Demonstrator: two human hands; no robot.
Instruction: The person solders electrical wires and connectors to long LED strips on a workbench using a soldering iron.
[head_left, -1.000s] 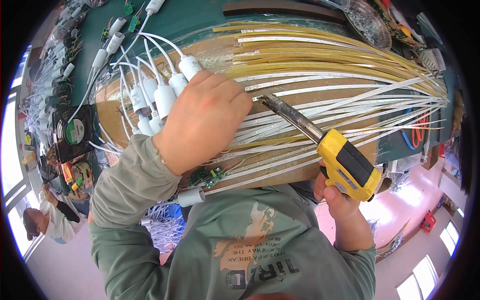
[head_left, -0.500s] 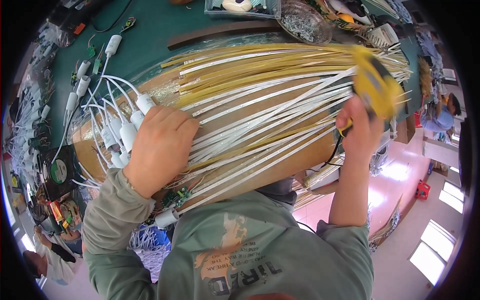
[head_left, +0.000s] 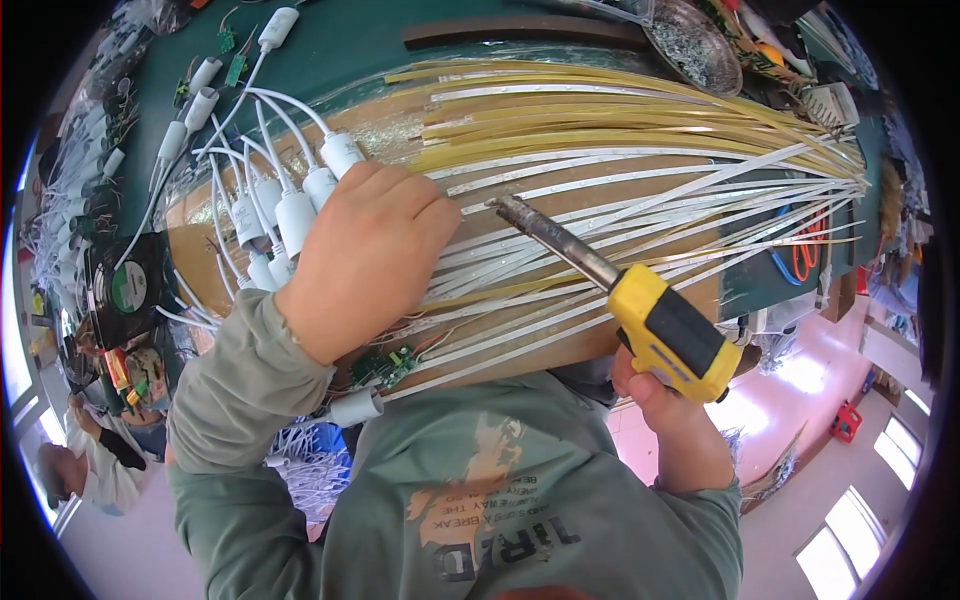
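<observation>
My left hand [head_left: 365,255] presses down on a fan of long white and yellow LED strips [head_left: 650,170] lying across a wooden board [head_left: 480,120]. Just left of the hand lie several white cylindrical connectors [head_left: 290,205] on white cables. My right hand [head_left: 655,390] grips a yellow and black soldering iron [head_left: 665,325] by its handle. The dark metal tip of the iron [head_left: 505,207] points up-left and hovers over the strips close to my left fingers. A small green circuit board [head_left: 385,365] sits at the board's near edge.
The board rests on a green workbench [head_left: 330,40]. A metal dish [head_left: 695,40] stands at the back right, orange-handled scissors [head_left: 805,250] at the right. A black fan [head_left: 125,285] and more white connectors [head_left: 185,110] lie at the left. Another person [head_left: 85,465] sits lower left.
My right hand has brought the soldering iron back from the far right, down to the near edge, with its tip over the strips beside my left hand. My left hand stayed pressed on the strips.
</observation>
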